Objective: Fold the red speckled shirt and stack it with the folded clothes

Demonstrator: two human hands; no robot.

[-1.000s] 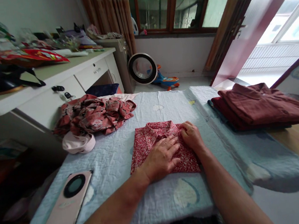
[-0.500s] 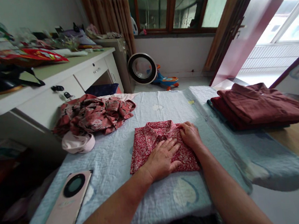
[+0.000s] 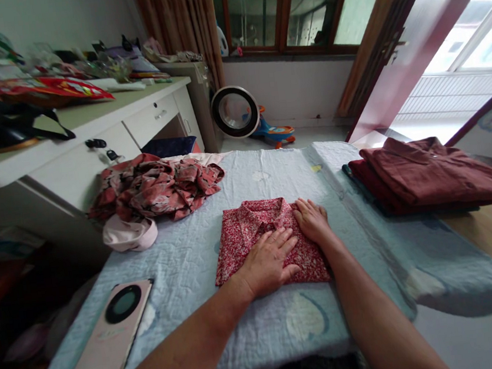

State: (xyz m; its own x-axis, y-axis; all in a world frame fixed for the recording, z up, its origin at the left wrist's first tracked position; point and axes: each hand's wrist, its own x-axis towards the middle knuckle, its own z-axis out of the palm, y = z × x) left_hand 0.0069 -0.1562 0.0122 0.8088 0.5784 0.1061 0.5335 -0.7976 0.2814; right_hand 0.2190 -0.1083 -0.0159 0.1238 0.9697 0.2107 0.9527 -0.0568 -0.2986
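Red floral cotton, folded into a neat rectangle with the collar at the far edge, lies in the middle of the pale blue quilted cover (image 3: 184,262): this folded shirt (image 3: 251,228) is what both hands press on. The left hand (image 3: 267,260) lies flat on the near right part of the shirt, palm down, fingers spread and pointing away and to the right; it grasps nothing, only rests on the cloth. The right hand (image 3: 311,222) sits just beside it at the shirt's right edge, fingers stretched flat toward the collar, also open and holding nothing, though whether its thumb tucks under the fabric edge cannot be told from this angle. The two hands nearly touch at the fingertips.

To the left on the cover lies a crumpled heap of red-and-pink patterned clothes (image 3: 157,185), with a pale pink garment (image 3: 130,236) just in front of it. To the right, well apart from the shirt, a stack of folded dark red garments (image 3: 427,176) rests at the cover's edge. Near the left front corner lies a pink board with a round dark window (image 3: 107,336). A white desk (image 3: 102,135) with drawers stands at the left, cluttered on top. Beyond the cover, a round fan (image 3: 235,112) and a toy ride-on car (image 3: 276,132) stand on the floor below the window
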